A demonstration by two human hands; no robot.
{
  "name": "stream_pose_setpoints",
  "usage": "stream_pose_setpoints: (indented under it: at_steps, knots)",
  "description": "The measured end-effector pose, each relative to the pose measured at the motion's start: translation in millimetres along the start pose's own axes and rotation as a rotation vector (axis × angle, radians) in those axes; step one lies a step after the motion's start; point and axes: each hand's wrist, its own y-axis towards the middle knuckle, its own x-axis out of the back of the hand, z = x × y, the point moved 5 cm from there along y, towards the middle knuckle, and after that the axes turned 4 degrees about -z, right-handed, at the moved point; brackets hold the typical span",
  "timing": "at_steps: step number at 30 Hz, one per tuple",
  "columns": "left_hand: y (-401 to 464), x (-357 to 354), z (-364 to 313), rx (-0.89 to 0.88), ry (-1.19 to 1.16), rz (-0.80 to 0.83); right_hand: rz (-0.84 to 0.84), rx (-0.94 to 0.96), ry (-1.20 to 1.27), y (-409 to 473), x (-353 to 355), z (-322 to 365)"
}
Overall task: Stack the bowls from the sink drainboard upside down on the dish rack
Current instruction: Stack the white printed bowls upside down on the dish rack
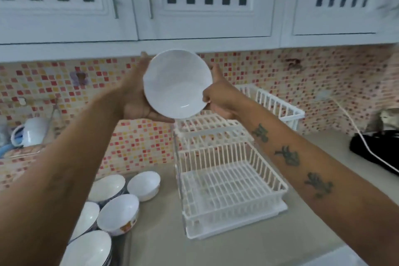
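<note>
I hold a white bowl point(177, 84) up high in front of the tiled wall, its inside facing me. My left hand point(135, 95) cups its left and bottom edge. My right hand point(218, 95) grips its right edge. Below and to the right stands a white two-tier dish rack point(228, 179) on the counter, with nothing on either tier. Several white bowls point(117, 211) sit upright at the lower left, one of them point(143, 184) nearest the rack.
White wall cabinets point(194, 2) hang just above the held bowl. A white mug point(32, 131) lies on its side at the far left. A black appliance point(373, 149) with a white cord sits at the right on the beige counter point(280, 244).
</note>
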Motion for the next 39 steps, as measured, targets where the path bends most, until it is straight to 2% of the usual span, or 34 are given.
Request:
stream_pose_setpoints:
  at_steps: [3, 8, 11, 13, 15, 17, 20, 23, 25, 32, 34, 39]
  knots:
    - [39, -41, -7, 0.047, -0.072, 0.126, -0.036, 0.015, -0.006, 9, 53, 9]
    - [94, -102, -8, 0.013, -0.091, 0.214, 0.002, -0.009, -0.012, 28, 134, 5]
    - [126, -127, -3, -0.048, -0.021, 0.209, 0.117, -0.053, 0.008, 42, 169, -6]
    - [142, -141, 4, -0.107, 0.053, 0.175, 0.104, -0.109, 0.129, 52, 189, -14]
    - [158, -156, 15, -0.164, 0.125, 0.173, 0.041, -0.111, 0.142, 63, 203, -22]
    - [170, -165, 28, -0.213, 0.169, 0.171, -0.003, -0.163, 0.074, 70, 205, -37]
    - [196, -174, 46, -0.293, 0.284, 0.134, -0.013, -0.232, -0.199, 85, 212, -65]
    - [211, -175, 54, -0.382, 0.411, 0.044, -0.067, -0.159, -0.463, 99, 221, -80]
    - [219, -175, 57, -0.408, 0.479, 0.068, -0.074, -0.105, -0.48, 106, 223, -89]
    - [241, -171, 81, -0.278, 0.893, -0.011, -0.043, -0.107, -0.483, 114, 225, -128]
    - [235, -178, 84, -0.272, 1.012, 0.028, -0.028, -0.108, -0.545, 116, 226, -130]
    - [239, -184, 99, -0.249, 1.133, 0.048, 0.054, -0.14, -0.677, 116, 225, -140]
